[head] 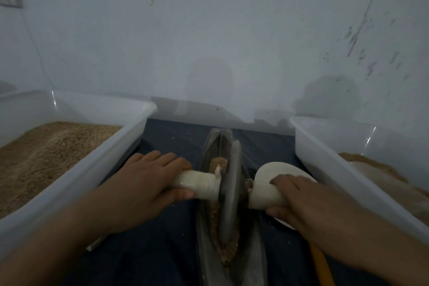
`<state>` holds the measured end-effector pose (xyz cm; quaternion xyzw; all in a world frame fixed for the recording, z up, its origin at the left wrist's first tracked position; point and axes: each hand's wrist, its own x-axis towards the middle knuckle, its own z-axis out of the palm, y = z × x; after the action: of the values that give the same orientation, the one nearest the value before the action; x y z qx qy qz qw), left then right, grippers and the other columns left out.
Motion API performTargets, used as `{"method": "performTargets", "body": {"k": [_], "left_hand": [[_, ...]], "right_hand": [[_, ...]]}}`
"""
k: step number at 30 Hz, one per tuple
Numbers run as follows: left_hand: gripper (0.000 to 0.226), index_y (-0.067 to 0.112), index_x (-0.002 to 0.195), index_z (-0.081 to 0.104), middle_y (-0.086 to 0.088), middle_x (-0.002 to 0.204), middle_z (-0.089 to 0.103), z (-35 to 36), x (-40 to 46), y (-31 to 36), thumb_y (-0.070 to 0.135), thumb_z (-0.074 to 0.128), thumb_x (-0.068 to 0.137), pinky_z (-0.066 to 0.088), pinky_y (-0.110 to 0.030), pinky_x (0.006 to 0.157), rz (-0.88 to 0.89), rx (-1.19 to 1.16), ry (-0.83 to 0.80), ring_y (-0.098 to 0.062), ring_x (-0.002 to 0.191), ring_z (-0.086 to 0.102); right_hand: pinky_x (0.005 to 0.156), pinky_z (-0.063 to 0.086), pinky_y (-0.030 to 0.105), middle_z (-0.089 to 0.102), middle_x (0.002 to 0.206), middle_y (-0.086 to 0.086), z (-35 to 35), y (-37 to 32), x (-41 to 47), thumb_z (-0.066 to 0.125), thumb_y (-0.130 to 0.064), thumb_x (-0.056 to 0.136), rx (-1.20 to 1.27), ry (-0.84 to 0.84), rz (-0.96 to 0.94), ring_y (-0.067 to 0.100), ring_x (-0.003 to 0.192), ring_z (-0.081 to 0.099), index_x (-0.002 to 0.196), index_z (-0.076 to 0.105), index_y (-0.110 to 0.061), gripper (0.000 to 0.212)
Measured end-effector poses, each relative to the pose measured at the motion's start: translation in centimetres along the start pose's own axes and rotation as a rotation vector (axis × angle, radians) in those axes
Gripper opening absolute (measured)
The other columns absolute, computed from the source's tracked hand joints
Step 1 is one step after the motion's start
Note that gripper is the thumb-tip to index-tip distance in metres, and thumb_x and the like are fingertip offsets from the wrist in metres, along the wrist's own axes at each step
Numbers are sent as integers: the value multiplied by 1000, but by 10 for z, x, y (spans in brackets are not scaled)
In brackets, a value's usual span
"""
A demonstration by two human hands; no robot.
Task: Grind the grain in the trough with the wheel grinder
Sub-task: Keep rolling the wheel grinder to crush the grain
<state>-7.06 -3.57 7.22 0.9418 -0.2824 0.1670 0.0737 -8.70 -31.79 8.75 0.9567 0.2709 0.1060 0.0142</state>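
Left of the trough (232,260): your clear bin (76,183) of grain, cut off by the frame. Right: a second bin (329,169), contents partly hidden. In the trough: wheel grinder (228,190) upright on grain (226,248). Your left hand (141,183) and right hand (308,204) each wrap a handle; a pale disc beneath the right is mostly hidden.

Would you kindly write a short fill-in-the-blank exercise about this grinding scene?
1. The wheel grinder stands in the ____.
2. Each hand grips one ____ of the grinder.
3. The tub beside the left hand holds more ____ than the tub beside the right hand.

Missing words: trough; handle; grain
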Motion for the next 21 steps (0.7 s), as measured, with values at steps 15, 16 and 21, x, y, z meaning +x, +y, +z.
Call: {"method": "performTargets", "body": {"k": [15,16,21], "left_hand": [[79,25,117,54,5,106,59,18,23,1,63,-1,76,39,-31,77,-141,196,148,-17,91,55],[78,26,116,55,6,105,60,16,19,2,64,1,76,40,-31,77,-129,172,151,-16,91,55],[72,41,114,45,21,100,51,-1,0,1,75,0,68,36,-20,81,-28,2,16,4,91,47]], "right_hand": [[71,32,27,62,86,1,39,13,38,75,-28,76,-107,409,32,20,72,59,105,63,-13,35],[70,36,26,62,86,0,36,13,36,73,-30,77,-103,382,17,19,72,59,105,62,-14,34],[86,33,23,46,119,-17,15,8,12,36,-55,91,-28,141,8,6,105,45,128,37,-34,42]]}}
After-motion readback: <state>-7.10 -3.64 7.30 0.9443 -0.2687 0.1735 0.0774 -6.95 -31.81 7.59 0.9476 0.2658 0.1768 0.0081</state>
